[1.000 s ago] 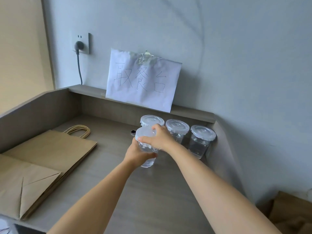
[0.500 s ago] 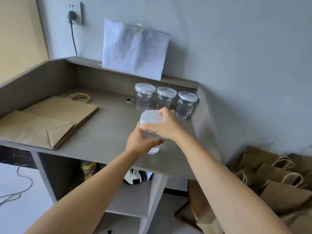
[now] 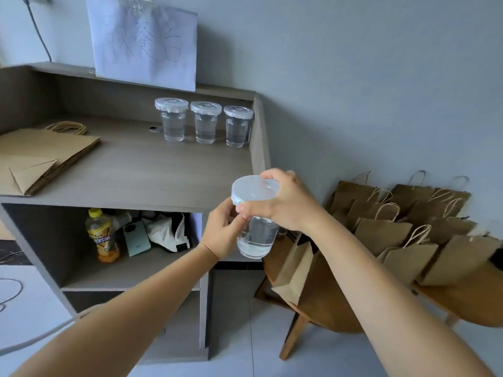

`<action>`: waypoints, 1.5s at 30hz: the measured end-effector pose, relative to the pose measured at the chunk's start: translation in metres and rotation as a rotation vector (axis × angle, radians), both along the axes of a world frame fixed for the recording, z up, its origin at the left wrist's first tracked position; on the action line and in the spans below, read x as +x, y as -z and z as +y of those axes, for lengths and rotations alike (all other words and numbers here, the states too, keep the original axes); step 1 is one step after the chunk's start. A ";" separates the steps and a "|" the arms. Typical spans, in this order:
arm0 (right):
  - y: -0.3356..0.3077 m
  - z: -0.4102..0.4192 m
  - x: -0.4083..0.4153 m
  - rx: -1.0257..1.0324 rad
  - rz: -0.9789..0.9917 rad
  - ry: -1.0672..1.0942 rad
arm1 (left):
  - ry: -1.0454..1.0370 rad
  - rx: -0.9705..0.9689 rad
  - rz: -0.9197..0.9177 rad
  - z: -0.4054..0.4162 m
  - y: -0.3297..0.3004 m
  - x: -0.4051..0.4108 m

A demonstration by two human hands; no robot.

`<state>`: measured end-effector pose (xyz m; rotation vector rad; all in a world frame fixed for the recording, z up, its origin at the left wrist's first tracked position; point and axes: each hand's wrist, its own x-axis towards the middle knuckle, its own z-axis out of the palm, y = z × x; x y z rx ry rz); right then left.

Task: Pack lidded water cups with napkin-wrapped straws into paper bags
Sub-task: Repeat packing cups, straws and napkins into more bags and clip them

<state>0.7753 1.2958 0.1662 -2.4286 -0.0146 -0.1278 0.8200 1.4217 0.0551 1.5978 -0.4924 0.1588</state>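
A clear lidded cup of water (image 3: 255,235) is held in the air off the counter's right front corner. My left hand (image 3: 223,229) grips its side from the left. My right hand (image 3: 285,202) grips its white lid from above and the right. Three more lidded water cups (image 3: 204,123) stand in a row at the back right of the grey counter (image 3: 152,170). Flat brown paper bags (image 3: 40,156) lie on the counter's left. Several upright paper bags (image 3: 408,227) stand on a low wooden table (image 3: 321,303) to the right. No straws or napkins are visible.
A paper sign (image 3: 144,42) leans on the wall above the counter's back ledge. The shelf below the counter holds a yellow drink bottle (image 3: 102,235), a green phone (image 3: 136,238) and a white cloth bag (image 3: 168,232). White cables lie on the floor at left.
Both hands have carried the cup off the counter toward me and to the right. The view has tilted down and right, showing the lower shelf and the low table with bags.
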 end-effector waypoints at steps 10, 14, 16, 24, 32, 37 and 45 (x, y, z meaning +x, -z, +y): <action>0.018 -0.161 -0.049 -0.034 0.048 0.067 | 0.085 0.248 -0.022 -0.150 0.011 -0.040; 0.034 -0.213 -0.042 -0.008 0.056 0.127 | 0.078 0.404 0.072 -0.185 0.033 -0.033; 0.044 -0.232 -0.032 0.004 0.054 0.157 | 0.019 0.518 0.173 -0.195 0.046 -0.020; 0.086 -0.287 0.046 0.029 -0.009 0.275 | -0.151 0.732 0.367 -0.251 0.105 0.064; 0.104 -0.322 0.114 0.080 -0.102 0.371 | -0.209 1.028 0.452 -0.280 0.129 0.119; 0.112 -0.330 0.151 0.105 -0.117 0.320 | -0.237 1.295 0.457 -0.292 0.136 0.129; 0.120 -0.339 0.206 0.171 -0.067 0.002 | -0.152 1.533 0.459 -0.303 0.156 0.136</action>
